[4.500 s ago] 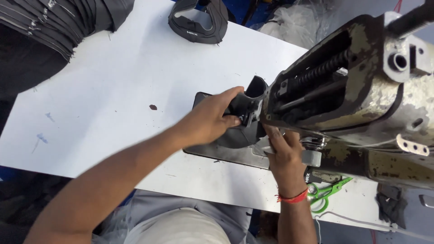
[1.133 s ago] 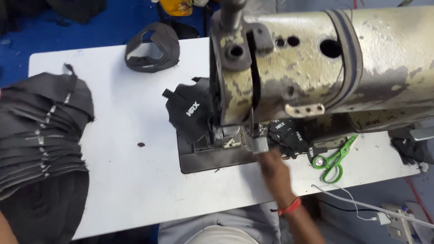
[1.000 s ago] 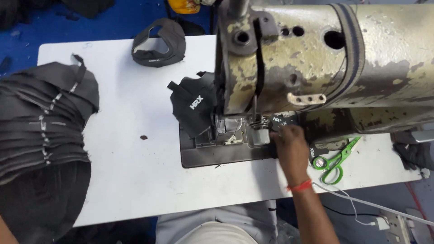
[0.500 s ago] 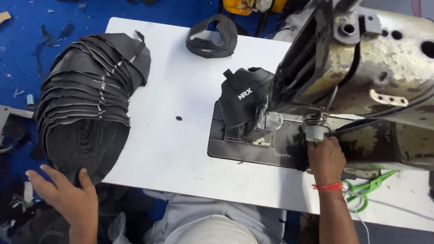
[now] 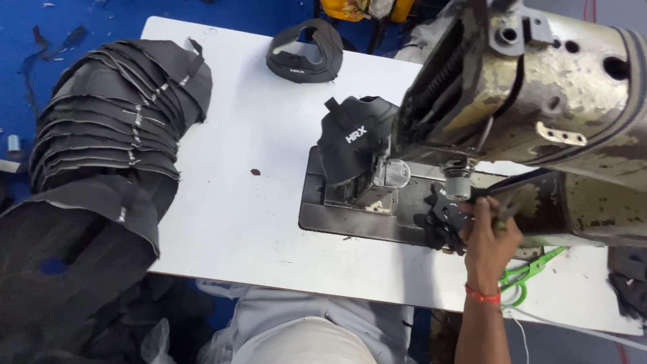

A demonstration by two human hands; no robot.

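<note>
Black shoe-upper pieces [image 5: 448, 216] sit bunched under the person's right hand [image 5: 488, 232], on the dark machine bed [image 5: 337, 216] just right of the needle area. The right grip is closed around those small black pieces, fingers curled, knuckles up, a red thread band on the wrist. Another black upper [image 5: 354, 145] with white lettering stands mounted on the post of the worn, cream-coloured sewing machine [image 5: 539, 101], touching its head.

Half a second ago the left hand lay on the lower end of the big stack of black cut parts [image 5: 101, 141] at the left of the white tabletop [image 5: 256, 222]; now that hand is out of sight, so its grip cannot be told. The view has swung back toward the machine, and the stack looks undisturbed. The right hand has stayed by the presser area throughout the last second, only shifting slightly right. I take that to mean the sewn piece is still on the post and the handling of loose pieces beside it goes on.

Green-handled scissors [image 5: 532, 273] lie near the right wrist. A single finished upper [image 5: 303, 54] rests apart at the far edge of the tabletop.
</note>
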